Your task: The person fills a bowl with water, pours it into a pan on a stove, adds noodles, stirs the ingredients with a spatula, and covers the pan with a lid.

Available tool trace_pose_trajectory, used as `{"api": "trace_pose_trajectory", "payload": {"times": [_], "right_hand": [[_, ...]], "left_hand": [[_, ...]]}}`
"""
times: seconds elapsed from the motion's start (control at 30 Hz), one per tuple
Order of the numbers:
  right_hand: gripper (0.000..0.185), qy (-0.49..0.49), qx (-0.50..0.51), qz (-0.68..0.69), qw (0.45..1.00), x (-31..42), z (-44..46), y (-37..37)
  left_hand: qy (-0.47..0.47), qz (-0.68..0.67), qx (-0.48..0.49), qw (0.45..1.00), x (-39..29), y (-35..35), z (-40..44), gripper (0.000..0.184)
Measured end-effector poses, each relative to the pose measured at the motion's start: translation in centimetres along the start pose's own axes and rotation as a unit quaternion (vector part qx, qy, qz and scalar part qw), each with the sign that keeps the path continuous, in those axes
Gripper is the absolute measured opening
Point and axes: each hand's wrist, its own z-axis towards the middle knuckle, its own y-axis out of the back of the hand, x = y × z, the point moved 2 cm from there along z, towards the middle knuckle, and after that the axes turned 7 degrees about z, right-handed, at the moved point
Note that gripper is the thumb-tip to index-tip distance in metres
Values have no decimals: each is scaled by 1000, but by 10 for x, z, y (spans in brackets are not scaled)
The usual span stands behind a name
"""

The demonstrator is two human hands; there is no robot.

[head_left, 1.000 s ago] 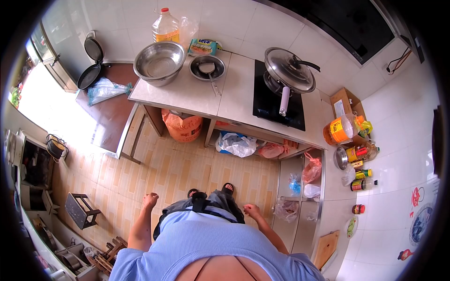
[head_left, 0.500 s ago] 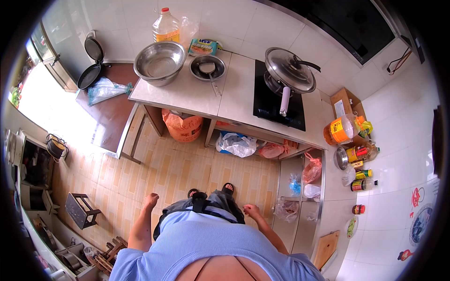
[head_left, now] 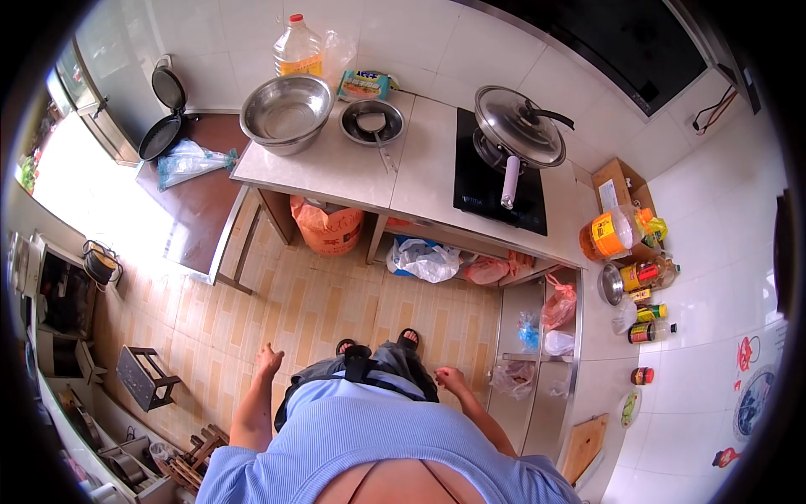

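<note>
My left hand (head_left: 269,359) hangs at my side above the tiled floor, holding nothing, its fingers stretched forward and a little apart. On my other side, my right hand (head_left: 451,378) hangs with loosely bent fingers and nothing visible in it. Both are away from the counter. On the counter ahead, a lidded frying pan (head_left: 519,126) with a pale purple handle sits on the black induction cooktop (head_left: 495,197). A large steel bowl (head_left: 285,109) and a smaller bowl (head_left: 351,128) holding a ladle (head_left: 382,149) stand to its left.
Oil bottles (head_left: 606,233), sauce bottles and a cardboard box (head_left: 617,181) line the right counter, with a cutting board (head_left: 583,449) nearer me. An orange bag (head_left: 327,227) sits beneath the front counter. At left are a small stool (head_left: 147,378) and a low table (head_left: 197,227).
The fingers of my left hand have straightened from a more curled pose and point forward. My right hand is nearly still. The counter items have not moved.
</note>
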Motion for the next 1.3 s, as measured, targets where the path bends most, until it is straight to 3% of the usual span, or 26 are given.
{"api": "trace_pose_trajectory", "payload": {"times": [0.07,0.17,0.27,0.37,0.47,0.53,0.6,0.67,0.77,1.3], "right_hand": [[29,3,-1,-2,1000,-3,2,-1],[28,9,-2,-2,1000,-6,3,-1],[28,12,-8,9,1000,-4,2,-1],[30,21,-23,20,999,-2,0,-3],[29,19,-17,18,1000,-3,2,-3],[27,10,-3,11,1000,-5,3,-3],[26,11,-1,11,1000,-4,4,-3],[26,10,0,12,1000,-4,3,-2],[26,9,0,14,1000,-4,3,-2],[26,9,-5,7,1000,-2,5,-3]], "left_hand": [[6,167,-63,984,-14,13,-15,61],[50,91,92,990,-22,31,-17,64],[102,7,48,994,-24,31,-23,63],[57,105,33,992,-42,40,-42,63],[42,86,41,995,-36,40,-34,62],[95,-7,64,993,5,7,11,62],[115,-5,78,990,6,6,13,64],[103,93,84,987,-38,43,-33,69],[104,76,30,991,-45,46,-40,73],[60,73,-42,995,-15,22,-10,55]]}}
